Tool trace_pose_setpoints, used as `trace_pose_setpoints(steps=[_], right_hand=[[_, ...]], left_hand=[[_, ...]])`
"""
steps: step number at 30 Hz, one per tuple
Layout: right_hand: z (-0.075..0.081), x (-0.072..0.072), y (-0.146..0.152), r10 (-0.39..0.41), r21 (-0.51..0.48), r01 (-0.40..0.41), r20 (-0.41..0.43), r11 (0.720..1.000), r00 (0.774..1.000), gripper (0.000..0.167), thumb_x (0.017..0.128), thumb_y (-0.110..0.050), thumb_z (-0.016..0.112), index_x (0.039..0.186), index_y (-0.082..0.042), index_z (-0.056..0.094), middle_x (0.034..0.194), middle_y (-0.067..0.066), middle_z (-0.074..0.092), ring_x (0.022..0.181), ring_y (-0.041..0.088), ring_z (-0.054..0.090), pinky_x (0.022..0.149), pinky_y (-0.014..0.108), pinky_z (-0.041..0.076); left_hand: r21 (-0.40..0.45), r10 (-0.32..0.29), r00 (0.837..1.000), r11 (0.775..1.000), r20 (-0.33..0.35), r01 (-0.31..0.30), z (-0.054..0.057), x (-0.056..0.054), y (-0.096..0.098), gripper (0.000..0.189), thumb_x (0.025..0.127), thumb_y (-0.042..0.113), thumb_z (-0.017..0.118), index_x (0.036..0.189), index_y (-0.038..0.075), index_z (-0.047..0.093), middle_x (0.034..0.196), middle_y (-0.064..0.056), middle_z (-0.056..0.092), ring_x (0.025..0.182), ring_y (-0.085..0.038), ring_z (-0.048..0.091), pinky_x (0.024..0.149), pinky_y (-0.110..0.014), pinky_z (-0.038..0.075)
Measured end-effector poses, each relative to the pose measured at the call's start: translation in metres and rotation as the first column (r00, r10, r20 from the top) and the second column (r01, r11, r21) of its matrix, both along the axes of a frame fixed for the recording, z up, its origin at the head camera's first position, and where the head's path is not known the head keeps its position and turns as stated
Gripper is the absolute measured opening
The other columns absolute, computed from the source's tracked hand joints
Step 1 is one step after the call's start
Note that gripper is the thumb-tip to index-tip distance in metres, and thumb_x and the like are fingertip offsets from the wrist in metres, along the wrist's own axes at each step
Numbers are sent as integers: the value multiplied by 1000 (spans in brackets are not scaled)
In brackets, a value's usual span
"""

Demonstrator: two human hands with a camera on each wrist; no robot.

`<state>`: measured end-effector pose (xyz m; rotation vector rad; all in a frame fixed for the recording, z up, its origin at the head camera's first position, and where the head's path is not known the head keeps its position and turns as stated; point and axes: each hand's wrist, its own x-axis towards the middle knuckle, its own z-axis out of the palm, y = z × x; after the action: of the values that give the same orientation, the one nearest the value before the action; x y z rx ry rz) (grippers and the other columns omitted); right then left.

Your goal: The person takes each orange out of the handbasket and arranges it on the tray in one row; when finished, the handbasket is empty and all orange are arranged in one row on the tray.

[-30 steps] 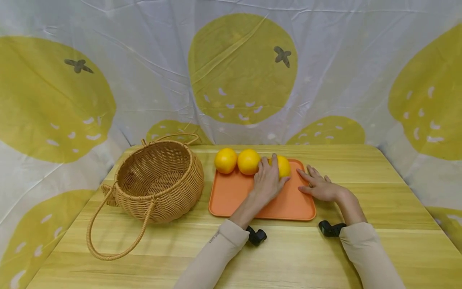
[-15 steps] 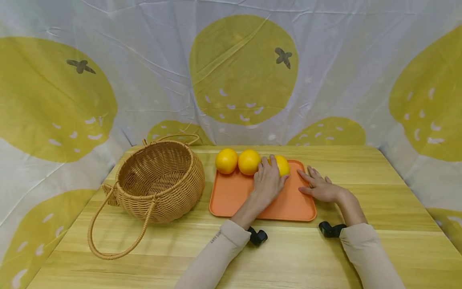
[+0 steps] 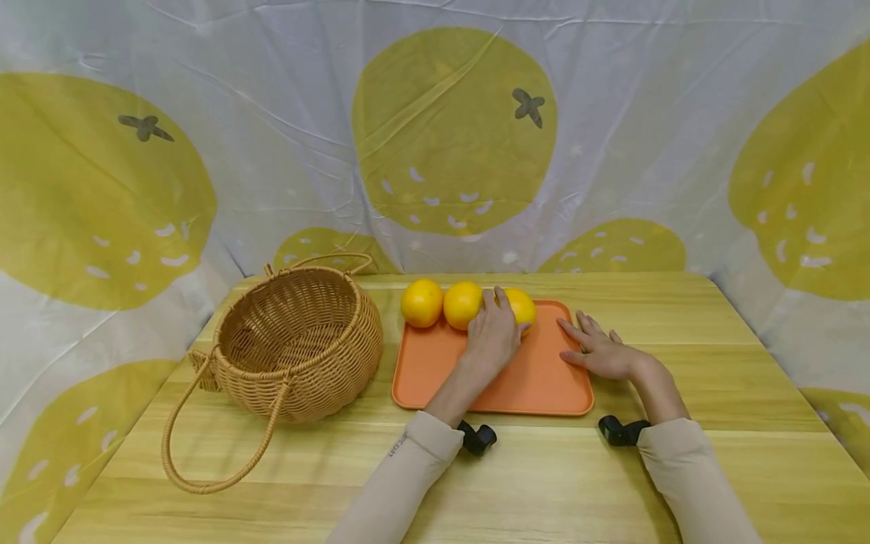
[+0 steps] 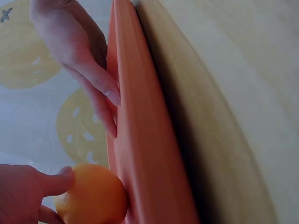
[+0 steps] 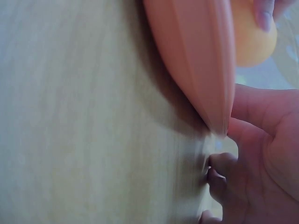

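Observation:
Three oranges stand in a row along the far side of an orange tray (image 3: 530, 378). My left hand (image 3: 491, 336) holds the rightmost orange (image 3: 522, 308), fingers over its left side and thumb on its near right. In the left wrist view, the thumb presses against that orange (image 4: 96, 196), which sits low by the tray wall. The middle orange (image 3: 462, 306) and left orange (image 3: 421, 304) sit side by side, the middle one close to my left fingers. My right hand (image 3: 605, 353) rests at the tray's right edge with fingers extended, thumb and forefinger over the rim (image 5: 219, 93).
A round wicker basket (image 3: 340, 363) stands left of the tray, its interior visible and one handle (image 3: 204, 487) drooping over the front. Black wrist devices (image 3: 621, 431) show below both hands. A fruit-print cloth (image 3: 612, 151) hangs behind the wooden table (image 3: 714, 363).
My left hand and the rightmost orange have shifted slightly left, toward the middle orange. The right hand stays in place at the tray's edge.

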<state>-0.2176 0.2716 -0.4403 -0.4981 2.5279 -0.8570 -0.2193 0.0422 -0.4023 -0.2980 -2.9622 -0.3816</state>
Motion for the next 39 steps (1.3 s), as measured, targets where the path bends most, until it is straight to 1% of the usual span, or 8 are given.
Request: trace_pose_setpoints(steps=[5, 15, 20, 24, 27, 30, 34, 39], right_hand=[[6, 4, -3, -9, -5, 9, 8, 1000, 1000, 88, 103, -59, 50, 167, -10, 13, 170, 29, -15, 157, 50, -16, 116, 75, -15], [20, 11, -14, -10, 7, 10, 6, 1000, 1000, 79, 107, -41, 53, 165, -2, 16, 167, 36, -10, 154, 55, -12, 115, 77, -13], [7, 4, -9, -6, 4, 6, 7, 1000, 1000, 85, 105, -55, 50, 167, -10, 13, 170, 30, -14, 157, 50, -15, 117, 75, -14], [-2, -1, -6, -6, -4, 6, 3, 1000, 1000, 106, 94, -80, 45, 167, -11, 12, 170, 28, -15, 157, 49, -17, 116, 75, -16], [-4, -2, -5, -10, 7, 10, -6, 1000, 1000, 117, 87, -89, 43, 167, -10, 13, 170, 29, -14, 157, 50, -16, 115, 75, -16], [-2, -1, -7, -7, 20, 7, -9, 1000, 1000, 108, 93, -81, 45, 167, -8, 13, 170, 29, -14, 157, 50, -15, 116, 75, -15], [11, 2, -11, -6, 4, 6, 14, 1000, 1000, 90, 104, -57, 51, 166, -5, 12, 169, 32, -14, 156, 52, -16, 116, 76, -15], [34, 9, -14, -40, -60, 45, 68, 997, 997, 83, 108, -46, 49, 166, -4, 7, 168, 34, -15, 153, 58, -16, 114, 79, -10]], left_hand=[[34, -22, 1000, 999, -2, 22, 1, 0, 0, 75, 101, 40, 66, 154, -7, 40, 142, -22, 50, 103, -28, 71, 79, -38, 62], [9, 8, 994, 1000, -113, -7, -12, -3, 0, 74, 100, 38, 68, 151, -9, 42, 140, -22, 54, 75, -24, 72, 65, -32, 61], [-13, 20, 991, 1000, -134, -22, -12, -3, -1, 76, 100, 39, 68, 151, -10, 42, 139, -22, 54, 70, -23, 71, 63, -32, 60], [-24, 23, 990, 999, -140, -27, -11, -4, -2, 78, 100, 40, 68, 152, -10, 41, 139, -22, 54, 69, -23, 71, 62, -31, 60], [-29, 20, 991, 999, -131, -24, -10, -4, -3, 79, 100, 40, 68, 153, -11, 39, 140, -22, 54, 69, -23, 71, 63, -31, 60], [-17, 20, 992, 1000, -124, -23, -10, -4, -4, 79, 99, 38, 69, 153, -11, 39, 140, -23, 54, 70, -24, 72, 63, -32, 61], [3, 11, 993, 1000, -117, -10, -8, -3, -5, 78, 99, 36, 70, 152, -12, 39, 140, -23, 53, 72, -26, 72, 64, -34, 61], [94, -47, 997, 994, -56, 52, 11, 1, -15, 75, 100, 35, 69, 153, -9, 40, 147, -23, 50, 75, -28, 73, 67, -38, 61]])
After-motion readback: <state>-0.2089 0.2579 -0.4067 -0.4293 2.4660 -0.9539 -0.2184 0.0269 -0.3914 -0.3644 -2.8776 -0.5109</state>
